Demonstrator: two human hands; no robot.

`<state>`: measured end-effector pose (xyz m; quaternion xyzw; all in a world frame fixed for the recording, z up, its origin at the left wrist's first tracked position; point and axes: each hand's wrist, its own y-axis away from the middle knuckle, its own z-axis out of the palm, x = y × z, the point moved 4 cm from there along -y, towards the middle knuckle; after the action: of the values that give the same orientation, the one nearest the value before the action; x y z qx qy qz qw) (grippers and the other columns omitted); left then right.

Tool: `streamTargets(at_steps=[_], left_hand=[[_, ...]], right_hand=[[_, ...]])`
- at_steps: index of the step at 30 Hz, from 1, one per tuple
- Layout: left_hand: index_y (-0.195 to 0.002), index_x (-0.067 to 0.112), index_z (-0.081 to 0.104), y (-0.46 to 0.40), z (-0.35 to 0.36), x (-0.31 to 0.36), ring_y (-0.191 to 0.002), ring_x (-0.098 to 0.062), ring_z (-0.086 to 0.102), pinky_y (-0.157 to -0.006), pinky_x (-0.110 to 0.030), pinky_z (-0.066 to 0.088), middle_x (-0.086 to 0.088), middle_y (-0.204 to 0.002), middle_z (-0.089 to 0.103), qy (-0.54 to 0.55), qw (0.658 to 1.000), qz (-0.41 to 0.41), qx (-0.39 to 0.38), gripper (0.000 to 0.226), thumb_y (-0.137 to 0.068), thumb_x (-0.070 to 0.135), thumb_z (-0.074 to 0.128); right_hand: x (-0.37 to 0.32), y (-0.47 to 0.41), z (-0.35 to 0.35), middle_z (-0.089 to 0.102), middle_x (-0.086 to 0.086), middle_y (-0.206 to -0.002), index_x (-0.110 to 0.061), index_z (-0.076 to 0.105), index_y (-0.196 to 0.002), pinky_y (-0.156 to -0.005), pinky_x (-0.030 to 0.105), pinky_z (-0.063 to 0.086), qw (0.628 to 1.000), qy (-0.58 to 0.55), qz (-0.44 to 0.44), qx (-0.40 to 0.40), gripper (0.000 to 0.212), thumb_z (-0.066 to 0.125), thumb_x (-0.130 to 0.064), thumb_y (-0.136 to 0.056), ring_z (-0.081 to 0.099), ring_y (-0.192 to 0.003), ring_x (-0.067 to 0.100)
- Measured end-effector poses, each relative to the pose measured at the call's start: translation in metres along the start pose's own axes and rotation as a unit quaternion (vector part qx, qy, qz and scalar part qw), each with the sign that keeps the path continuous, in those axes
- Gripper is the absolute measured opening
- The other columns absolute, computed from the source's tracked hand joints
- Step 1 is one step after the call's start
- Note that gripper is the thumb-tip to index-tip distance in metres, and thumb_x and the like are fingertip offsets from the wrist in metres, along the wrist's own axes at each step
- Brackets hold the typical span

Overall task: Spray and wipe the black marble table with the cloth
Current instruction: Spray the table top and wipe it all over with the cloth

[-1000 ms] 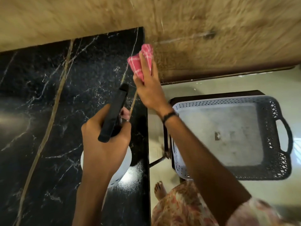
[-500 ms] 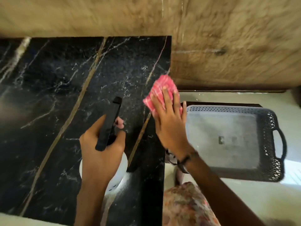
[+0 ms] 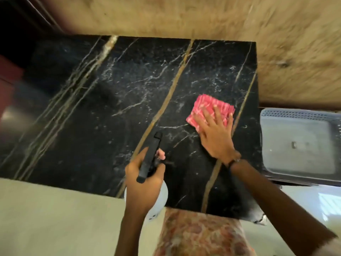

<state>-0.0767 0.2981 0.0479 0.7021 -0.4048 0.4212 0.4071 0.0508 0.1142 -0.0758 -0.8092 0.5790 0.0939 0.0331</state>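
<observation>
— What stands behind, at the far side?
— A tan wall (image 3: 184, 17) with a rough, streaked finish, blurred in this view. At the far left a dark corner (image 3: 16, 24), too dim to make out.
— And underfoot?
— A pale floor (image 3: 55, 215), smooth, with a bright patch of light (image 3: 330, 204) at the right edge.
— Any furniture?
— A grey perforated plastic basket (image 3: 299, 115) at the right, resting on something dark.

Right hand (image 3: 216, 137) flat, fingers spread, palm down, arm outstretched. Left hand (image 3: 144, 185) curled in fist grip, wrist straight.
</observation>
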Motion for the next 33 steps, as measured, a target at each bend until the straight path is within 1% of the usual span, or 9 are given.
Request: streamTargets(at_steps=[3,8,10,17,21,25,28,31,33], left_hand=[[-0.08,0.019,0.064,0.009,-0.043,-0.011,-0.057,-0.011,0.053,-0.06,-0.018,0.042,0.002,-0.069,0.061,-0.007,1.0,0.016,0.01,0.03,-0.081,-0.01,0.057],[-0.069,0.023,0.061,0.018,-0.105,-0.027,-0.049,-0.019,0.046,-0.052,-0.017,0.039,-0.01,-0.057,0.055,-0.019,0.998,0.016,0.061,0.033,-0.08,-0.009,0.059],[-0.069,0.025,0.059,0.02,-0.122,-0.035,-0.049,-0.012,0.049,-0.05,-0.012,0.04,0.001,-0.057,0.059,-0.024,0.997,0.007,0.069,0.035,-0.081,-0.007,0.06],[-0.089,0.012,0.065,0.032,-0.171,-0.062,-0.057,-0.007,0.057,-0.065,-0.028,0.046,0.001,-0.064,0.058,-0.008,0.994,-0.015,0.107,0.019,-0.084,-0.005,0.058],[-0.089,0.01,0.064,0.04,-0.205,-0.073,-0.055,-0.01,0.052,-0.053,-0.018,0.045,-0.011,-0.071,0.058,0.011,0.99,-0.024,0.137,0.021,-0.084,-0.008,0.055],[-0.078,0.027,0.056,0.038,-0.247,-0.081,-0.055,-0.013,0.052,-0.048,-0.012,0.044,-0.007,-0.069,0.056,0.052,0.978,-0.061,0.19,0.035,-0.086,-0.007,0.054],[-0.08,0.033,0.052,0.022,-0.285,-0.087,-0.068,-0.021,0.055,-0.06,-0.02,0.05,-0.007,-0.076,0.058,0.084,0.969,-0.077,0.221,0.037,-0.087,-0.004,0.054],[-0.093,0.026,0.05,-0.009,-0.332,-0.095,-0.087,-0.029,0.06,-0.084,-0.04,0.051,-0.019,-0.096,0.061,0.096,0.959,-0.099,0.248,0.027,-0.088,0.0,0.056],[-0.108,0.019,0.052,-0.032,-0.358,-0.098,-0.096,-0.029,0.06,-0.091,-0.039,0.049,-0.014,-0.103,0.061,0.081,0.961,-0.075,0.255,0.028,-0.087,0.001,0.057]], right_hand=[[-0.071,-0.034,0.012,0.026,0.002,-0.157,-0.033,0.035,-0.145,-0.107,0.071,-0.002,1.0,-0.011,0.0,0.012,0.05,0.046,-0.027,-0.096,0.01,-0.146,0.037],[-0.205,0.015,0.036,0.036,0.001,-0.152,-0.032,0.042,-0.14,-0.106,0.076,0.006,0.977,0.008,-0.212,-0.011,0.056,0.059,-0.027,-0.087,0.016,-0.145,0.038],[-0.22,0.051,0.041,0.037,-0.001,-0.152,-0.033,0.043,-0.139,-0.109,0.071,0.012,0.964,-0.003,-0.264,-0.019,0.051,0.056,-0.032,-0.09,0.019,-0.145,0.035],[-0.16,0.145,0.034,0.041,0.002,-0.149,-0.036,0.04,-0.138,-0.104,0.072,0.025,0.991,0.043,-0.124,-0.041,0.057,0.064,-0.032,-0.086,0.023,-0.143,0.034],[-0.18,0.159,0.042,0.045,0.002,-0.147,-0.037,0.041,-0.139,-0.102,0.073,0.028,0.987,0.06,-0.129,-0.074,0.048,0.034,-0.038,-0.091,0.029,-0.141,0.035],[-0.233,0.137,0.046,0.047,0.001,-0.146,-0.036,0.042,-0.139,-0.098,0.073,0.032,0.982,0.06,-0.167,-0.069,0.046,0.047,-0.037,-0.094,0.032,-0.139,0.035],[-0.291,0.105,0.047,0.05,0.002,-0.143,-0.033,0.052,-0.133,-0.095,0.074,0.034,0.979,0.038,-0.188,-0.071,0.058,0.074,-0.03,-0.08,0.038,-0.137,0.036],[-0.359,0.068,0.054,0.05,0.002,-0.143,-0.033,0.056,-0.131,-0.093,0.073,0.037,0.974,0.035,-0.211,-0.078,0.06,0.079,-0.028,-0.075,0.04,-0.135,0.035],[-0.401,0.044,0.063,0.05,0.002,-0.143,-0.034,0.056,-0.13,-0.093,0.073,0.037,0.969,0.028,-0.232,-0.084,0.064,0.082,-0.028,-0.072,0.04,-0.135,0.036]])
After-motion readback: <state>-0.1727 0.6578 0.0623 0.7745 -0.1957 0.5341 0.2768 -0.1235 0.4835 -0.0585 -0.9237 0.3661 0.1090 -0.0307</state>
